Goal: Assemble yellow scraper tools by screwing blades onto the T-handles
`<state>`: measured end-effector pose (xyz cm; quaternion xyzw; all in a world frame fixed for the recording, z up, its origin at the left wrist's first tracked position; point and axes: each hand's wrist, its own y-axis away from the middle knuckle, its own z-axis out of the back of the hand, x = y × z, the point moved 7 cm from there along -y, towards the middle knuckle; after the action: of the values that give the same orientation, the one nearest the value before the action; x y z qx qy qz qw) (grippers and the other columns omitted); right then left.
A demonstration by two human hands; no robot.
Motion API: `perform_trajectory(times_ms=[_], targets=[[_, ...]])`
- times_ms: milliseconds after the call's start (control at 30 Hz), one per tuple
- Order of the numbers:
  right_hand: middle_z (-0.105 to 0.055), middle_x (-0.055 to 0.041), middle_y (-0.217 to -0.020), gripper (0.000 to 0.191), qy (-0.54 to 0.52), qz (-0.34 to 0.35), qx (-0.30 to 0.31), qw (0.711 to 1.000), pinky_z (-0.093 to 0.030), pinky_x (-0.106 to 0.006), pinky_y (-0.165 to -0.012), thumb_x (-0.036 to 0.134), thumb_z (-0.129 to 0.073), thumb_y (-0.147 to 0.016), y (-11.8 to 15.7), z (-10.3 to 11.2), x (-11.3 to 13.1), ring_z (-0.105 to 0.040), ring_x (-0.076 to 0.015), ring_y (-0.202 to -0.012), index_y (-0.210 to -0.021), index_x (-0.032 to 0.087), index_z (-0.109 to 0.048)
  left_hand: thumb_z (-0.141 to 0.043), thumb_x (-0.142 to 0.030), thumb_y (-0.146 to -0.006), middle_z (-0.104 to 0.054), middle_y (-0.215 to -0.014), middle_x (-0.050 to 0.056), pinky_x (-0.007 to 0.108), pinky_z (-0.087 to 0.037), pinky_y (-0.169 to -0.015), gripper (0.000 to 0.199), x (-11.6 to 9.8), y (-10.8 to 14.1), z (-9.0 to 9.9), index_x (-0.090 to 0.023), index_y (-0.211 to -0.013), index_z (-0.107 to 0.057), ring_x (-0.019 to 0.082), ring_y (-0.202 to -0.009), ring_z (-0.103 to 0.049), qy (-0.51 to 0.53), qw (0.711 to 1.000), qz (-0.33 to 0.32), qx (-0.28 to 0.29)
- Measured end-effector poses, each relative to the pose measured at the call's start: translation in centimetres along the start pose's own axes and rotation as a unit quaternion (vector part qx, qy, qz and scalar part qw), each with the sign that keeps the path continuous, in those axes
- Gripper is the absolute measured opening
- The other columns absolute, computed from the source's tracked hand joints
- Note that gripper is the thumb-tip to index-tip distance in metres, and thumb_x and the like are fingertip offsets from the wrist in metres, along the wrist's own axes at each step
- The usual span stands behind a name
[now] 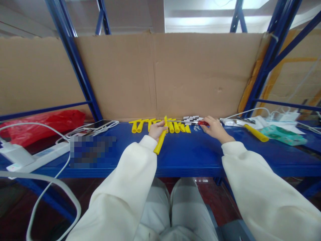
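Note:
My left hand point(157, 130) is closed around a yellow plastic piece with a tube-like handle point(161, 142), tilted with its wide end toward me. My right hand point(215, 129) grips the red handle of a screwdriver point(202, 123). Its thin shaft points left, toward the top of the yellow piece; I cannot tell whether the tip touches it. Behind my left hand, several similar yellow pieces point(139, 127) lie in a row along the back of the blue shelf. Between my hands are small black-and-white parts point(192, 118) and a little heap of tiny metal bits, perhaps screws point(197, 128).
A cardboard sheet point(200, 73) walls off the back of the blue shelf point(185, 157). At left are a red plastic bag point(55, 125), a white power strip point(40, 157) and cables. Another yellow piece point(255, 133) and a green packet point(283, 135) lie at right.

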<state>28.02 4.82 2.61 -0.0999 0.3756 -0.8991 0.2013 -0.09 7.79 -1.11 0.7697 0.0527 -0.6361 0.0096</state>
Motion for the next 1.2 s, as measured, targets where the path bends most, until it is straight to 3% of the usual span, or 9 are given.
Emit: perform_trajectory(times_ms=[233,433,633,1067,1200], targets=[[-0.068,-0.0171,-0.104,0.03,0.067,0.036,0.054,0.996,-0.041,-0.036,-0.08,0.029,-0.039,-0.097,0.1,-0.1,2.8,-0.061,-0.029,-0.096,-0.107,0.016,-0.064,-0.072,0.007,-0.063,-0.078,-0.097,0.004,0.027,-0.06,-0.083,0.048,-1.5,-0.6,1.6,-0.017,-0.105,-0.078,0.021,-0.099,-0.072,-0.027,0.994,-0.089,-0.063],[-0.073,-0.0145,-0.096,0.034,0.139,-0.002,0.068,0.988,-0.035,-0.031,-0.063,0.042,-0.043,-0.096,0.3,-0.4,3.3,-0.066,-0.0276,-0.082,-0.108,0.017,-0.062,-0.073,0.006,-0.059,-0.078,-0.101,0.006,0.034,-0.054,-0.099,0.048,-2.0,-0.7,1.8,-0.013,-0.103,-0.078,0.024,-0.105,-0.071,-0.071,0.989,-0.114,-0.059],[-0.073,-0.0118,-0.084,0.028,0.147,0.002,0.083,0.986,-0.031,-0.029,-0.059,0.041,-0.047,-0.094,0.4,-0.7,3.4,-0.066,-0.026,-0.074,-0.1,0.017,-0.061,-0.077,0.002,-0.056,-0.079,-0.095,0.005,0.035,-0.053,-0.098,0.046,-1.5,-1.4,1.9,-0.014,-0.099,-0.079,0.024,-0.102,-0.072,-0.072,0.989,-0.12,-0.04],[-0.072,-0.0156,-0.107,0.033,0.11,0.024,0.079,0.99,-0.041,-0.031,-0.069,0.039,-0.042,-0.098,0.4,-0.8,3.7,-0.067,-0.0271,-0.092,-0.107,0.016,-0.064,-0.076,0.001,-0.059,-0.078,-0.096,0.004,0.034,-0.053,-0.099,0.046,-1.4,-1.4,1.9,-0.015,-0.101,-0.079,0.023,-0.101,-0.072,-0.092,0.987,-0.124,-0.036],[-0.074,-0.0137,-0.098,0.031,0.117,-0.018,0.089,0.989,-0.04,-0.031,-0.066,0.041,-0.049,-0.094,0.4,-0.8,3.2,-0.068,-0.0284,-0.086,-0.11,0.016,-0.061,-0.077,-0.001,-0.057,-0.079,-0.096,0.005,0.035,-0.053,-0.099,0.045,-1.4,-1.3,1.8,-0.015,-0.1,-0.079,0.024,-0.101,-0.072,-0.097,0.986,-0.127,-0.039]])
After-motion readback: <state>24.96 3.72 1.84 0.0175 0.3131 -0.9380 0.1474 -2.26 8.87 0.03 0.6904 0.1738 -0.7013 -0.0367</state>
